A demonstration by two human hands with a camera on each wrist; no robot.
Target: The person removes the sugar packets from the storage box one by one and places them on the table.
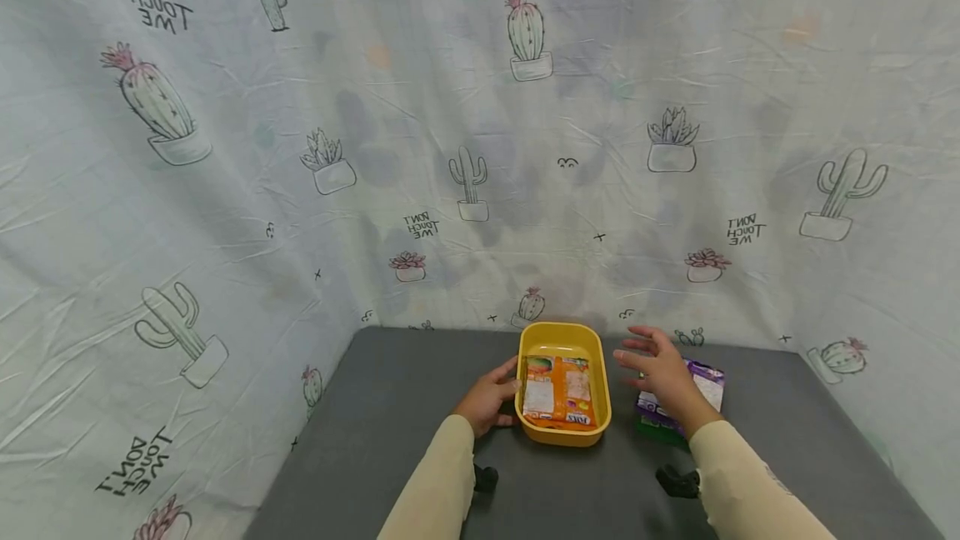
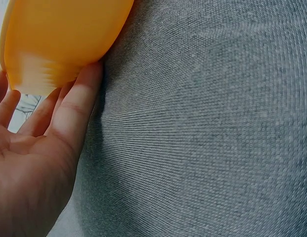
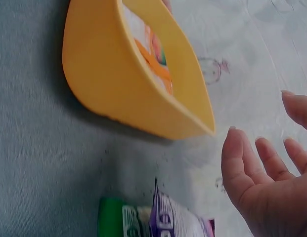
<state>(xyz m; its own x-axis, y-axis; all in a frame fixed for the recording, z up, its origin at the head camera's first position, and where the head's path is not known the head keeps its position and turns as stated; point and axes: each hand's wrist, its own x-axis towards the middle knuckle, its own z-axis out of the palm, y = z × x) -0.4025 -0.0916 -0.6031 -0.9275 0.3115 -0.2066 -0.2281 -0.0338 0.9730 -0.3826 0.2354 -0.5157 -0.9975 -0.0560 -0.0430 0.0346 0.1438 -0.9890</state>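
Note:
A yellow rectangular tub [image 1: 566, 437] stands on the grey table with an orange snack packet [image 1: 558, 394] lying inside it. Along the tub's left wall, my left hand [image 1: 489, 397] touches it with extended fingers; the left wrist view shows the fingertips against the yellow wall [image 2: 64, 34]. Off the tub's right side, my right hand [image 1: 663, 373] hovers with fingers spread and slightly bent, holding nothing. Partly hidden below that hand are a purple packet [image 1: 707, 382] and a green packet [image 1: 660, 432]. In the right wrist view the purple packet [image 3: 180, 219] overlaps the green one.
The grey table [image 1: 420, 382] runs back to a pale cloth [image 1: 450, 107] printed with cacti, which hangs behind it and at both sides. Black straps or mounts [image 1: 678, 482] sit at the wrists.

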